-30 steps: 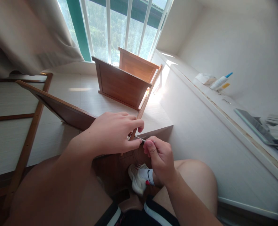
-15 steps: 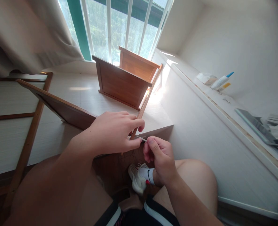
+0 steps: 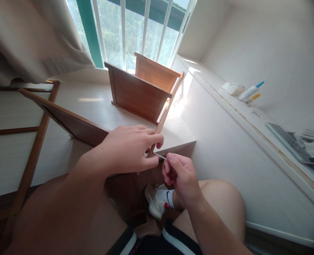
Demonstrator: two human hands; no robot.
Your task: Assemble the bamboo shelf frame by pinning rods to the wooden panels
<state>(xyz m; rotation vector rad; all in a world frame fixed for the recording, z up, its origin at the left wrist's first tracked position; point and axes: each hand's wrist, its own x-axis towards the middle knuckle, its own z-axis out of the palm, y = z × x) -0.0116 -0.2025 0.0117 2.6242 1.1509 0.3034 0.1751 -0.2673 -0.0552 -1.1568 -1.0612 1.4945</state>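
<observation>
Left hand [image 3: 130, 148] grips a slanted wooden rail [image 3: 167, 108]. Right hand [image 3: 182, 179], just beside it, pinches a thin metal rod [image 3: 160, 156]. Wooden panels [image 3: 135, 94] stand beyond.

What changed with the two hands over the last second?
The right hand rolled slightly at the wrist and drifted a little to the right, its thumb shifting on the thin metal tool it pinches. The left hand stayed clamped on the wooden rail, and the wooden panel behind did not move.
</observation>
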